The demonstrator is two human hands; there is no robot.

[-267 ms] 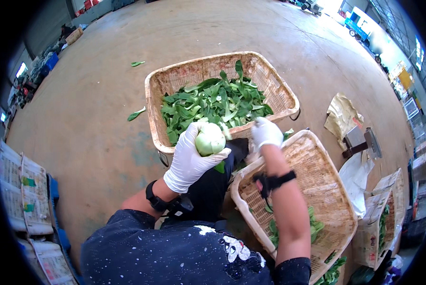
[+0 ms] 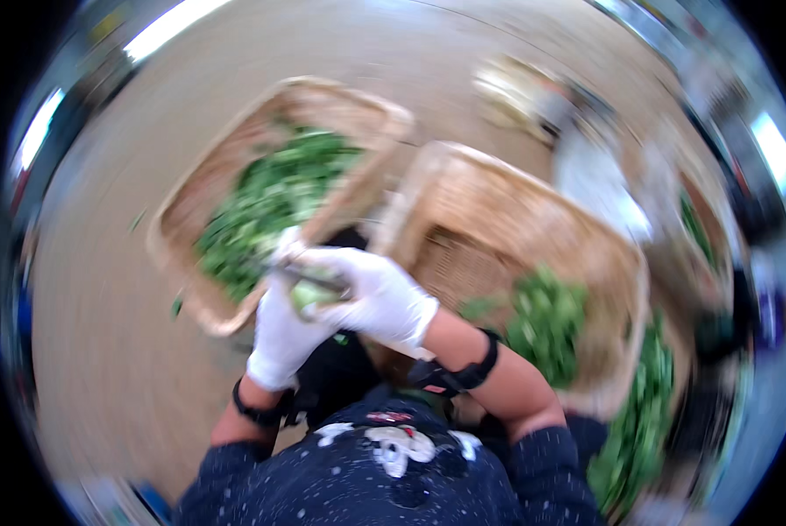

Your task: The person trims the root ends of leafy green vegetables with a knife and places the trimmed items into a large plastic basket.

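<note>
White-gloved, my left hand (image 2: 280, 337) is closed round a pale green head of bok choy (image 2: 309, 296), seen partly between the two hands. My right hand (image 2: 382, 294), also gloved, meets it from the right, fingers curled round a narrow grey blade that looks like a small knife (image 2: 321, 278). The blade lies across the bok choy; blur hides its exact contact. Just beyond the hands stands a stained plastic crate (image 2: 182, 197) with a heap of loose green leaves (image 2: 279, 188).
A second crate (image 2: 507, 197) tilts at my right, with whole bok choy (image 2: 546, 324) in its near end. More greens (image 2: 634, 421) lie beside it. Crumpled brown paper (image 2: 511, 92) and a white sheet (image 2: 594, 175) lie on the floor beyond.
The view has swung to the right, so the crates appear further left. My right hand has come in from beside the second crate to the bok choy in my left hand.
</note>
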